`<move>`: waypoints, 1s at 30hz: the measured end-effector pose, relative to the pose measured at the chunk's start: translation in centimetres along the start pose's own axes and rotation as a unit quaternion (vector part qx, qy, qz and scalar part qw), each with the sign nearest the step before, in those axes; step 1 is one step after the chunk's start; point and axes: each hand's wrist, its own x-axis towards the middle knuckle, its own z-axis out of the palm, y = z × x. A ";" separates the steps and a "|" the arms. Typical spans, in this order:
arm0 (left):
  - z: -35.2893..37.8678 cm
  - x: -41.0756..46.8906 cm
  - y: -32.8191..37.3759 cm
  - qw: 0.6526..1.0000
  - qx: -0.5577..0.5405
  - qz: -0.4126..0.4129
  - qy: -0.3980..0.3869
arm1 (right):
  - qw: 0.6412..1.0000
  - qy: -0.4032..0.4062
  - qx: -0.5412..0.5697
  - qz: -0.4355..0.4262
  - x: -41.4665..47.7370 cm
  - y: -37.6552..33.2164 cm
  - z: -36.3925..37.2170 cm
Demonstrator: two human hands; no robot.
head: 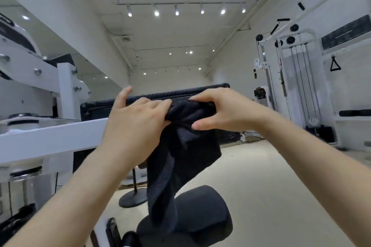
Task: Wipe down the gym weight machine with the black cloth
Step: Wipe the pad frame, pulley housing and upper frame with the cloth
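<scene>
The black cloth (180,158) hangs in front of me, bunched at its top and trailing down toward a black roller pad (200,212). My left hand (136,120) grips the bunched top from the left, fingers curled into the fabric and the thumb raised. My right hand (218,108) holds the same bunch from the right, fingers over the top and thumb underneath. Both hands are held against the upper edge of the weight machine's black padded rest (160,95). The machine's white frame beam (50,138) runs in from the left.
More white machine parts and chrome posts (26,176) stand at the left. A black floor stand (133,198) sits behind the cloth. A white cable machine (291,78) with a hanging handle (334,64) fills the right wall. Beige floor (271,176) lies open to the right.
</scene>
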 end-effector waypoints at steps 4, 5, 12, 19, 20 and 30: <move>-0.9 -0.7 2.4 0.999 -0.025 -0.016 -0.025 | 0.944 0.075 -0.310 -0.087 2.3 -2.1 4.2; -0.4 -0.6 3.4 0.998 -0.049 -0.007 -0.036 | 0.934 0.083 -0.332 -0.106 2.7 -2.4 4.9; 5.1 -0.2 1.0 0.990 0.058 0.078 0.098 | 0.971 0.061 0.230 -0.018 1.9 0.0 0.5; 7.1 -4.8 -4.2 0.951 0.148 0.147 0.229 | 0.981 0.170 -0.094 0.018 4.5 -2.7 5.8; 7.4 -6.1 -5.5 0.950 0.145 0.155 0.227 | 0.972 0.184 -0.146 0.016 5.0 -3.2 6.4; 7.8 -7.7 -3.8 0.947 0.112 0.257 0.157 | 0.902 0.354 -0.229 -0.096 8.1 -5.6 12.1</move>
